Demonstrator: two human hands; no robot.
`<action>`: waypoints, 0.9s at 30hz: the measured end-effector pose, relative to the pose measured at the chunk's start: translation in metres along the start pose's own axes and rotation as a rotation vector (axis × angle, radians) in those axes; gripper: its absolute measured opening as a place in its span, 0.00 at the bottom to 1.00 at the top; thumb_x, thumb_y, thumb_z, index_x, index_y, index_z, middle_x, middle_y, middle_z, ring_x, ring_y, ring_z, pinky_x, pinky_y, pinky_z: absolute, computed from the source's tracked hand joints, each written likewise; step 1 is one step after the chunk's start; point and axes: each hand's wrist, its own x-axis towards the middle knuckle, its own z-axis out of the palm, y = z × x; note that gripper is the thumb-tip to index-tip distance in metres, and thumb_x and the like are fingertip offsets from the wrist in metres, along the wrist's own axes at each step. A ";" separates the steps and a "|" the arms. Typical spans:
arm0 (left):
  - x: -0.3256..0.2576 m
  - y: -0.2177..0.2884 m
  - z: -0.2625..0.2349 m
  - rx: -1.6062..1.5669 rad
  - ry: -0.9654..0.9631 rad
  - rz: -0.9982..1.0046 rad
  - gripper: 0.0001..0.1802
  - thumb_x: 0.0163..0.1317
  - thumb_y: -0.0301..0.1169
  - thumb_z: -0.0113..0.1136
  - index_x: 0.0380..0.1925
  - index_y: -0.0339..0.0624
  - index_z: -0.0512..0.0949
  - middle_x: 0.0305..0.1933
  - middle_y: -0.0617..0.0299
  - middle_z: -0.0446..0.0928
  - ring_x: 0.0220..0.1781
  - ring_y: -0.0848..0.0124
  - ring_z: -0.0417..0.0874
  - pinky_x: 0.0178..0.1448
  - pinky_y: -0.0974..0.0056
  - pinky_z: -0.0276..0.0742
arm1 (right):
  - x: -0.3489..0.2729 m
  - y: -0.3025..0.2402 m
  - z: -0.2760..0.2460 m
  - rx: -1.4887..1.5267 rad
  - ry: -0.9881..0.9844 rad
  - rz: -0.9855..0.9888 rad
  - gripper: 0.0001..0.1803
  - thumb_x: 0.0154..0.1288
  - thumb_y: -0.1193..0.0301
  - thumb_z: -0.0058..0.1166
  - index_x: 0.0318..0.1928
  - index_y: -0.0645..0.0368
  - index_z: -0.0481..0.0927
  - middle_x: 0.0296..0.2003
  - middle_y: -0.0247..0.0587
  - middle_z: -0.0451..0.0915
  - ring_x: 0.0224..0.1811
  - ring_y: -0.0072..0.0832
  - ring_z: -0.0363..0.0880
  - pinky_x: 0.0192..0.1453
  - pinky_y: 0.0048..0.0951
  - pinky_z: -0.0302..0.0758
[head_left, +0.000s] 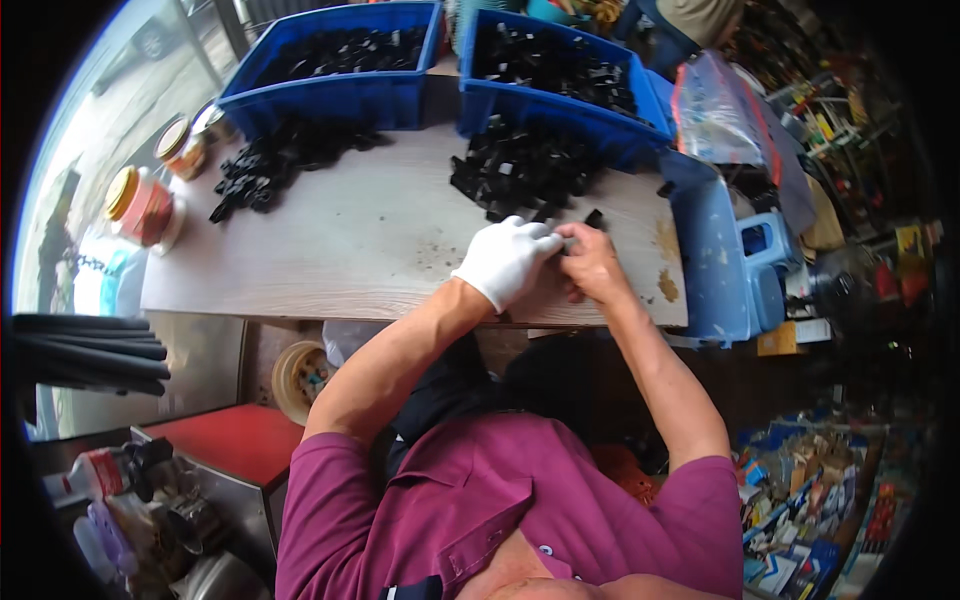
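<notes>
In a white glove, my left hand (507, 262) is closed, its fingertips meeting those of my right hand over the table's front part. My bare right hand (592, 264) is closed too, thumb and fingers pinched together. Whatever lies between the fingers is hidden or too small to name. Just beyond both hands spreads a pile of small black parts (525, 165), seemingly plastic; one loose black piece (595, 218) lies beside my right fingers. A second heap of black parts (262, 170) sits at the far left of the table.
Two blue bins (330, 98) (565, 118) full of black parts stand along the back of the pale wooden table (350, 235). Jars (140, 205) line the left edge. A blue plastic stool (715, 260) is against the right edge. A bucket (300, 380) stands below left.
</notes>
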 end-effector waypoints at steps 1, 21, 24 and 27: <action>-0.003 -0.002 0.000 0.002 -0.009 0.015 0.12 0.60 0.32 0.60 0.43 0.48 0.85 0.43 0.60 0.84 0.44 0.55 0.85 0.47 0.53 0.83 | 0.000 0.000 0.001 0.013 -0.014 0.009 0.21 0.61 0.83 0.53 0.55 0.60 0.80 0.23 0.38 0.79 0.17 0.25 0.78 0.16 0.29 0.74; -0.034 -0.156 -0.097 0.775 0.352 -0.453 0.12 0.63 0.32 0.59 0.46 0.60 0.84 0.33 0.58 0.83 0.37 0.53 0.84 0.35 0.51 0.83 | -0.013 0.015 -0.020 0.309 0.031 0.025 0.21 0.61 0.69 0.72 0.50 0.62 0.77 0.16 0.29 0.73 0.14 0.20 0.75 0.18 0.26 0.79; -0.045 -0.193 -0.101 0.874 0.155 -0.577 0.10 0.66 0.40 0.61 0.45 0.59 0.83 0.36 0.57 0.83 0.41 0.52 0.87 0.35 0.50 0.85 | -0.005 0.013 -0.043 0.395 0.209 0.109 0.21 0.62 0.69 0.71 0.51 0.60 0.76 0.14 0.30 0.69 0.13 0.24 0.75 0.20 0.31 0.82; -0.043 -0.185 -0.102 0.843 0.126 -0.570 0.10 0.69 0.44 0.60 0.42 0.56 0.83 0.37 0.54 0.83 0.41 0.48 0.86 0.36 0.46 0.85 | 0.009 0.032 -0.083 0.429 0.461 0.130 0.21 0.62 0.65 0.71 0.52 0.60 0.79 0.24 0.38 0.78 0.15 0.27 0.77 0.23 0.33 0.84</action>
